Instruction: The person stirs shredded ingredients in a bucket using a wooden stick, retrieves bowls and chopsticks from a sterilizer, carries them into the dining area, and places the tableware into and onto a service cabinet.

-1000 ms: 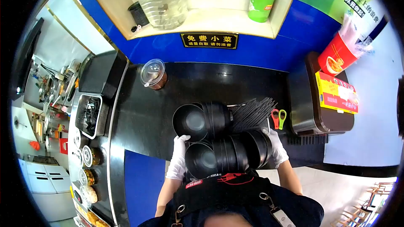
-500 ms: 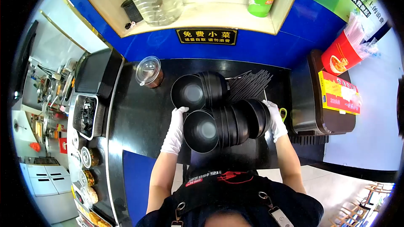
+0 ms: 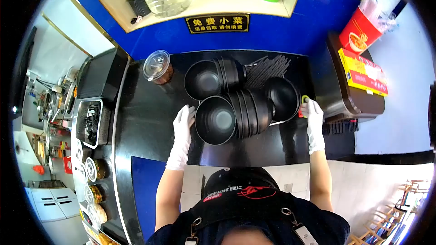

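My left hand (image 3: pixel 182 124), in a white glove, is beside the near stack of black bowls (image 3: pixel 215 120), which lies on its side; its fingers are extended and hold nothing. A separate black bowl (image 3: pixel 284 99) at the stack's right end leans with its mouth towards me. My right hand (image 3: pixel 314 119), also gloved, is to the right of that bowl, fingers stretched out. By its fingertips is a small green and red handled item (image 3: pixel 301 113), partly hidden. Behind lies another stack of black bowls (image 3: pixel 202 80), next to a bundle of dark chopsticks (image 3: pixel 270 71).
A lidded clear cup (image 3: pixel 158 68) stands on the black counter (image 3: pixel 145 113), left of the bowls. On the right, a brown cabinet (image 3: pixel 334 81) carries a yellow and red box (image 3: pixel 362 71) and a red straw cup (image 3: pixel 360 31). A basket (image 3: pixel 92 122) and tubs line the left.
Both hands have come away from the near stack, the right one moving outward to the green and red item. The rightmost bowl has turned its mouth towards me. The view has shifted.
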Tool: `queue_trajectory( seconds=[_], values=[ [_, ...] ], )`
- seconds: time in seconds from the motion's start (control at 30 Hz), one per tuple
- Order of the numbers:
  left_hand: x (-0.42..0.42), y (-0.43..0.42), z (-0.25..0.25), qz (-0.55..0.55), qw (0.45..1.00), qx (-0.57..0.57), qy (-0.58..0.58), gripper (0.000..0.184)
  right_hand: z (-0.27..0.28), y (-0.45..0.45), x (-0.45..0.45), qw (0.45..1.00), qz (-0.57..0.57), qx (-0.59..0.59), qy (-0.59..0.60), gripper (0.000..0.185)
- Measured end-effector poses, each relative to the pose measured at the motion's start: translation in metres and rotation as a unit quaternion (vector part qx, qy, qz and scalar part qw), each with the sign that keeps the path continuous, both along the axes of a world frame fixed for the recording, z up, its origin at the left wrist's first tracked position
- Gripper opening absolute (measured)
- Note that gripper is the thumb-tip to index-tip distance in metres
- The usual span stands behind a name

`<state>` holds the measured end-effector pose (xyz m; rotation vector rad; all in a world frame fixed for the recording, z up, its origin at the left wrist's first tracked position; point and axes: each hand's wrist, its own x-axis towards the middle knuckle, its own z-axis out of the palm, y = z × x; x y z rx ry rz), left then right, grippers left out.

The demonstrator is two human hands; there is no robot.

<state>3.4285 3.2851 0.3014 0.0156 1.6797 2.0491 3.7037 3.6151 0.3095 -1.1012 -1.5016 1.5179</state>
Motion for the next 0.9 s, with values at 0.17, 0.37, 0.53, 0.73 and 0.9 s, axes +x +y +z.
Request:
queue_trajectory(
  seconds=[0.17,0.37,0.53,0.73,0.9],
  values=[
    [0.063,-0.074,0.004,0.042,0.958,-0.146,0.242,0.019,0.022,-0.131,0.074,0.953,0.053,0.285,-0.094,0.016],
    [0.138,-0.150,-0.033,-0.042,0.938,-0.197,0.283,0.013,-0.093,-0.243,0.104,0.872,0.356,0.166,-0.292,0.023],
    [0.187,-0.189,-0.066,-0.078,0.961,-0.181,0.195,0.012,-0.234,-0.212,0.060,0.965,0.201,-0.038,-0.163,0.034],
    [0.239,-0.248,-0.110,-0.109,0.967,-0.215,0.082,0.021,-0.299,-0.224,0.038,0.980,0.179,-0.074,-0.049,0.046],
    [0.251,-0.232,-0.138,-0.225,0.938,-0.245,0.102,0.025,-0.279,-0.254,0.030,0.986,0.096,0.069,-0.114,0.046]
  ],
)
